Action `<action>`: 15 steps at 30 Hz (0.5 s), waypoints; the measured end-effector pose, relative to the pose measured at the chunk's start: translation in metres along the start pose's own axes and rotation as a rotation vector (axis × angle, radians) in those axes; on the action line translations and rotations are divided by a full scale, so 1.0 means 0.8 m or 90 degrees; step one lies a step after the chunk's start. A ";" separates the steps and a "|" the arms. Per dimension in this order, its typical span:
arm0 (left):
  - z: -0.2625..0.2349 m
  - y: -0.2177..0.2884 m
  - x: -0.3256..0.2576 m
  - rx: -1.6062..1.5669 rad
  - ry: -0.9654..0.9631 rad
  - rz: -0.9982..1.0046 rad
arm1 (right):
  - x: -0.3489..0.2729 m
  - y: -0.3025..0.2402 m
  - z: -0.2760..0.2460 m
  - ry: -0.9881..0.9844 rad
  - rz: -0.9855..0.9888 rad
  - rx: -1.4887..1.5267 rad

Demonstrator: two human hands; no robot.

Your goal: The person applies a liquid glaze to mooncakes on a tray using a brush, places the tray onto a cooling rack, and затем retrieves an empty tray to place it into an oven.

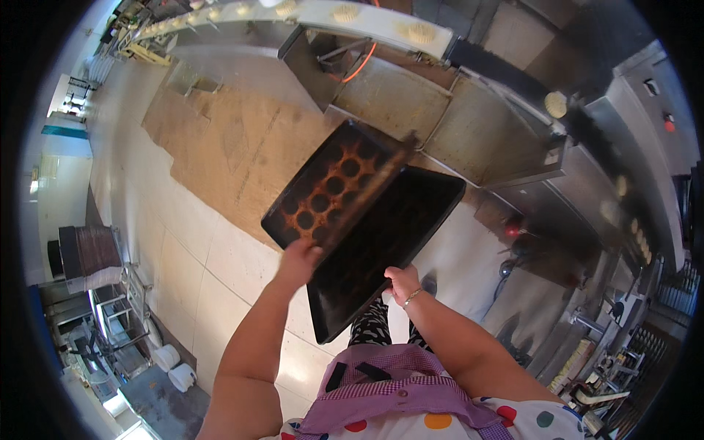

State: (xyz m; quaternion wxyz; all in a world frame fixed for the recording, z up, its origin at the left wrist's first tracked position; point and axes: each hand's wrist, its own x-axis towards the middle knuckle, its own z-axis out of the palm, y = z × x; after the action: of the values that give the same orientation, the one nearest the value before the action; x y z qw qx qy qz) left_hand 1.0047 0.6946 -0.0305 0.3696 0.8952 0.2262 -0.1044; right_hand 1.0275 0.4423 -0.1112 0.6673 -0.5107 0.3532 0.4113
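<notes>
R hand [402, 284]'s grip is clenched on rt edge of dark tray [389, 238], which is in front of the body over the floor [227, 257]. L hand [298, 262] is at near end of spotted tray [326, 194], by a blurred brown strip [372, 191] btwn trays; can't tell what L grip holds.

You have two hands [299, 262] [402, 283] and one bracelet [413, 296] toward six o'clock, two dark trays [293, 209] [381, 242] at centre, two white buckets [166, 357] [182, 378] at eight.

Glare whitens the floor [295, 369]; outer edges bend.
</notes>
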 end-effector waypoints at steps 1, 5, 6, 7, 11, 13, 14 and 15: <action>-0.024 0.003 -0.008 -0.089 0.089 -0.017 | -0.018 -0.013 0.007 0.020 -0.011 -0.001; -0.136 0.058 -0.069 0.053 0.181 -0.152 | -0.065 -0.018 -0.033 0.037 -0.048 0.101; -0.163 0.067 -0.087 0.068 0.214 -0.143 | -0.085 -0.031 -0.040 0.034 -0.063 0.141; -0.185 0.066 -0.103 0.091 0.263 -0.125 | -0.125 -0.050 -0.046 0.027 -0.082 0.175; -0.245 0.071 -0.142 0.098 0.360 -0.059 | -0.295 -0.102 -0.078 0.086 -0.177 0.348; -0.257 0.075 -0.150 0.095 0.370 -0.018 | -0.352 -0.113 -0.109 0.130 -0.238 0.406; -0.255 0.083 -0.154 0.108 0.370 -0.024 | -0.380 -0.116 -0.124 0.148 -0.301 0.460; -0.251 0.090 -0.151 0.125 0.372 -0.030 | -0.404 -0.119 -0.135 0.162 -0.362 0.515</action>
State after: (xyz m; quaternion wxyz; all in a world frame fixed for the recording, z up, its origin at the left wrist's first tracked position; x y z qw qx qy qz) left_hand 0.9375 0.7523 0.1980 0.1984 0.9132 0.3322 0.1279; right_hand 0.9756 0.2635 0.1897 0.8488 -0.3336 0.4096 -0.0218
